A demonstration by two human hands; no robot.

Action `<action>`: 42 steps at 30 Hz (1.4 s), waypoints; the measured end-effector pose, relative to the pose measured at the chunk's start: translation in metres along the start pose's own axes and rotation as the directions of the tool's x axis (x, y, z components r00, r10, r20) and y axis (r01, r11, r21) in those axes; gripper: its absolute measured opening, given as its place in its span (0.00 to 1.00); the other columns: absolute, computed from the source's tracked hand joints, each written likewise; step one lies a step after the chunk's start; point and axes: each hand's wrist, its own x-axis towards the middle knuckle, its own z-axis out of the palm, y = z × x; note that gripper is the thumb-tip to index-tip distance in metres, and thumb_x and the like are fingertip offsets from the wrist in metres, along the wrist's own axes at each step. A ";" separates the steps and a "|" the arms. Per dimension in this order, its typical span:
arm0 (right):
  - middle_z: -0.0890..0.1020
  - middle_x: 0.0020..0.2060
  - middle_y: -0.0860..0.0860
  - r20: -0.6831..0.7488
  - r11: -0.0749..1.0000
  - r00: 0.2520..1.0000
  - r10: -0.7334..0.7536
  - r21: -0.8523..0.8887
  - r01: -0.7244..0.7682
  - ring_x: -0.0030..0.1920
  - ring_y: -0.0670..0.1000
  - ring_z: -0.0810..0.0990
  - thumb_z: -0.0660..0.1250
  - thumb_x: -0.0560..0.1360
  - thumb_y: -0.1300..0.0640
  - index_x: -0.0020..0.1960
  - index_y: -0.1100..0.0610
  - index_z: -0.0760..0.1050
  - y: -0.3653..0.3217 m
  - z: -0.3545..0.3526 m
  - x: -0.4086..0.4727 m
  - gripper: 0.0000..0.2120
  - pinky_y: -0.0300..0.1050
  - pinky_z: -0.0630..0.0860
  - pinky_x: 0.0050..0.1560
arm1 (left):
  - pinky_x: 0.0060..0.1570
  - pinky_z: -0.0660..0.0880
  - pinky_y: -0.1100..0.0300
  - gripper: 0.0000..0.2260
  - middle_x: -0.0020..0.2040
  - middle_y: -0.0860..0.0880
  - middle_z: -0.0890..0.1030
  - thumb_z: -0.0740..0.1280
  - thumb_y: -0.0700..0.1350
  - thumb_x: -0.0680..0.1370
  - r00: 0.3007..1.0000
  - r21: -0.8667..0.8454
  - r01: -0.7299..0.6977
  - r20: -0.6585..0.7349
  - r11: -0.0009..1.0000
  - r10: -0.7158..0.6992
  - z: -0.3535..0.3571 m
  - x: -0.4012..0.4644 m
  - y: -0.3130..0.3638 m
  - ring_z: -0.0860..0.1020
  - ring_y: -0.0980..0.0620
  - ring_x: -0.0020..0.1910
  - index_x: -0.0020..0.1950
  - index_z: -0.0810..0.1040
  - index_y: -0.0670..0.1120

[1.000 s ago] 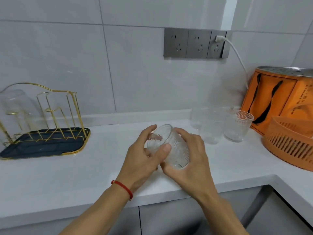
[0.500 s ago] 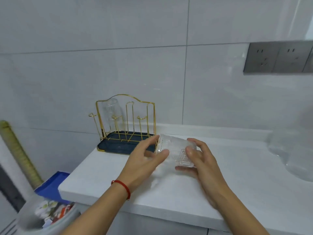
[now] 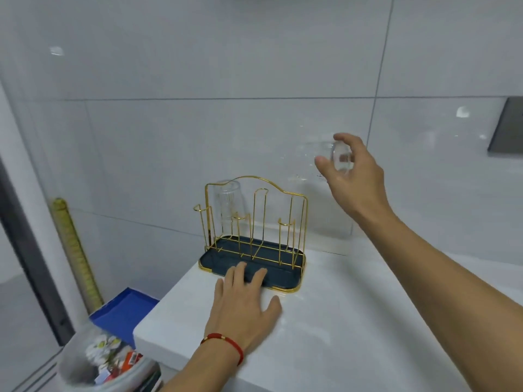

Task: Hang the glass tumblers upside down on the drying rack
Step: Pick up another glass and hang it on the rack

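Note:
My right hand (image 3: 352,176) grips a clear glass tumbler (image 3: 317,159) by its base, lying sideways in the air above and to the right of the gold wire drying rack (image 3: 256,222). The tumbler's mouth points left toward the rack. One clear tumbler (image 3: 228,205) hangs upside down on a back left peg of the rack. My left hand (image 3: 244,304) lies flat on the white counter (image 3: 339,321), fingers spread, with its fingertips on the front edge of the rack's dark tray (image 3: 285,277).
The counter ends just left of the rack. Below that edge stand a blue box (image 3: 124,312) and a bin of rubbish (image 3: 104,360). A yellow pole (image 3: 76,250) leans on the tiled wall. A grey socket plate (image 3: 506,125) is at the far right.
My view has swung left toward the rack. My left hand let go of the tumbler and dropped onto the counter by the tray. My right hand lifted the tumbler up and right.

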 end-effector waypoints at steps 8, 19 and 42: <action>0.75 0.72 0.54 0.371 0.951 0.928 -0.039 -0.271 0.148 0.71 0.59 0.73 0.72 0.76 0.46 0.77 0.51 0.68 -0.020 0.060 0.080 0.33 0.53 0.72 0.67 | 0.76 0.59 0.44 0.27 0.76 0.48 0.59 0.54 0.65 0.79 0.997 0.023 0.055 0.061 0.998 -0.056 -0.004 0.001 0.005 0.56 0.42 0.77 0.75 0.61 0.56; 0.74 0.74 0.58 0.771 0.923 0.632 0.083 -0.299 0.243 0.56 0.53 0.79 0.78 0.75 0.55 0.77 0.52 0.71 -0.015 0.091 0.117 0.33 0.39 0.81 0.40 | 0.77 0.58 0.44 0.25 0.79 0.47 0.57 0.52 0.63 0.80 0.993 0.071 0.059 0.096 0.996 -0.066 -0.005 0.004 0.006 0.55 0.42 0.78 0.76 0.61 0.56; 0.85 0.58 0.55 0.660 0.990 0.747 0.079 0.033 -0.134 0.60 0.55 0.84 0.74 0.77 0.66 0.64 0.57 0.83 0.025 0.071 0.091 0.16 0.47 0.85 0.53 | 0.73 0.62 0.47 0.19 0.69 0.46 0.65 0.54 0.53 0.79 1.000 0.085 -0.006 -0.024 0.996 0.008 -0.002 0.001 0.003 0.63 0.44 0.71 0.70 0.66 0.52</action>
